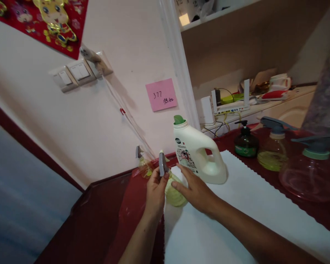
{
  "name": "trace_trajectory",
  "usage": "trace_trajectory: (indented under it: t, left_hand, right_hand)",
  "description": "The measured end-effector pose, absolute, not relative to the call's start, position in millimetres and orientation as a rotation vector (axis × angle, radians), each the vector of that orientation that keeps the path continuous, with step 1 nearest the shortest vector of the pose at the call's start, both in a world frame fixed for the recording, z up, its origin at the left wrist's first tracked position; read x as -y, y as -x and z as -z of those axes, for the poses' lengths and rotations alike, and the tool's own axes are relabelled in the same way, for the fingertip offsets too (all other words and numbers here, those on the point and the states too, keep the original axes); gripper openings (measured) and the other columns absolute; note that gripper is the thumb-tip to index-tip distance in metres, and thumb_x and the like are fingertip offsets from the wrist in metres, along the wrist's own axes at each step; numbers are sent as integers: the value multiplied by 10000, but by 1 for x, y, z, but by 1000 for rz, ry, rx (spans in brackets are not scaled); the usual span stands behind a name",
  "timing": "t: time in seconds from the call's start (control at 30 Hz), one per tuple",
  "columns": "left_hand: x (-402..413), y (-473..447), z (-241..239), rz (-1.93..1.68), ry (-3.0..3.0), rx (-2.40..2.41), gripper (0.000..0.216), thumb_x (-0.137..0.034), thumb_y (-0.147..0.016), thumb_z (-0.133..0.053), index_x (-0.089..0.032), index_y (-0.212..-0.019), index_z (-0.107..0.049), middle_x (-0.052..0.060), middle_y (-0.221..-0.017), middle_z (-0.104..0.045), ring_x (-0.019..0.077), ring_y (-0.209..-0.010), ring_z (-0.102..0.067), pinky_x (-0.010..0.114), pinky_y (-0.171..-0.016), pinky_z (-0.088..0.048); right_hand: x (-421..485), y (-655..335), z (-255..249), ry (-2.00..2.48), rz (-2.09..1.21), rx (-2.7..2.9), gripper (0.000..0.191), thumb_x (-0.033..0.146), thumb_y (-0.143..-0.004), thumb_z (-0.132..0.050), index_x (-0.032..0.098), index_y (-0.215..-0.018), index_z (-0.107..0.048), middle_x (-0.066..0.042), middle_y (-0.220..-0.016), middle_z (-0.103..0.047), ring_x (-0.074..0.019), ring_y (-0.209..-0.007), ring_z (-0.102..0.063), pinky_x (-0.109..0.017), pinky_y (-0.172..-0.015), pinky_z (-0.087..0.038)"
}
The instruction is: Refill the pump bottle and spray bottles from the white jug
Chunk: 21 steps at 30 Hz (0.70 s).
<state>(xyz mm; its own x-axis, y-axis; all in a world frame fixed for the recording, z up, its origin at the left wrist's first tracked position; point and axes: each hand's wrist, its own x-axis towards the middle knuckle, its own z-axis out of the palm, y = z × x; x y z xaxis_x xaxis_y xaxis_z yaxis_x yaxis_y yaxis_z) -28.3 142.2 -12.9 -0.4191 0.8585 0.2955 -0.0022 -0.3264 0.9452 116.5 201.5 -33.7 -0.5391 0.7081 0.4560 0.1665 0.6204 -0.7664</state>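
Observation:
A clear spray bottle (175,194) with yellowish liquid stands a little tilted at the left edge of the white mat (209,234). My left hand (156,185) pinches its grey spray head (162,164), thumb and fingers closed around the lower part. My right hand (195,190) curves around the far right side of the bottle's body, steadying it; some of its fingers are hidden behind the bottle. Just behind stands a large white jug (200,154) with a handle and a green piece in its uncapped-looking mouth. Another small spray bottle (145,167) is at the wall.
On the right, a dark green pump bottle (246,143), a spray bottle with yellow liquid (273,154) and a pinkish clear spray bottle (310,176) stand on the dark red tabletop (99,220). A white router (231,104) sits on the shelf. A cable (126,119) runs down the wall.

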Motion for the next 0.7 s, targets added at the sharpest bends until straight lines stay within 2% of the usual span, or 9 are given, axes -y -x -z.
trace_trajectory:
  t: [0.1,0.2,0.3,0.37,0.47,0.57,0.7]
  left_hand:
    - [-143,27,11,-1811,-1180,-1281,282,-359,-842,-768,-216,-1077,-704,25,-1002,-727,164,-890,-638,264,-821,-478]
    - [-144,28,13,-1844,-1201,-1243,304,-357,-825,-780,-205,-1081,-716,45,-1046,-727,194,-966,-630,292,-890,-466]
    - [-144,29,15,-1844,-1219,-1208,301,-379,-839,-760,-201,-1078,-720,68,-1095,-730,230,-1025,-633,330,-933,-459]
    - [-143,29,16,-1834,-1215,-1195,319,-380,-847,-748,-206,-1111,-710,80,-1127,-732,247,-1060,-637,354,-954,-456]
    - [-140,29,17,-1806,-1212,-1190,382,-326,-796,-791,-201,-1146,-701,100,-1146,-736,275,-1092,-640,389,-983,-448]
    - [-138,27,19,-1781,-1234,-1200,434,-249,-722,-830,-188,-1132,-701,113,-1155,-731,300,-1097,-638,410,-980,-451]
    - [-139,24,23,-1796,-1251,-1234,461,-200,-723,-804,-203,-1164,-673,103,-1190,-714,294,-1127,-625,414,-1012,-434]
  right_hand:
    - [-210,-124,2,603,-605,2074,595,257,-991,-448,191,-1561,-290,-134,-1612,-347,-246,-1506,-290,-519,-1243,-244]
    - [-222,-123,-35,382,-381,2274,694,24,-884,-459,315,-1512,-410,-20,-1658,-283,-232,-1547,-177,-526,-1246,-195]
    - [-236,-114,-60,210,-229,2509,756,-84,-815,-476,361,-1422,-539,-6,-1611,-396,-272,-1532,-232,-569,-1204,-232]
    - [-244,-107,-69,138,-149,2629,630,-37,-869,-533,341,-1368,-604,-46,-1513,-526,-292,-1459,-376,-549,-1158,-308]
    - [-251,-102,-76,88,-51,2734,414,115,-934,-618,314,-1293,-669,-75,-1304,-660,-274,-1221,-582,-458,-1029,-426]
    - [-252,-104,-82,121,1,2781,317,158,-906,-678,270,-1199,-724,-86,-1125,-682,-262,-1013,-631,-410,-904,-458]
    - [-251,-109,-86,196,-19,2815,270,192,-899,-684,251,-1159,-732,-69,-982,-649,-236,-877,-633,-343,-761,-453]
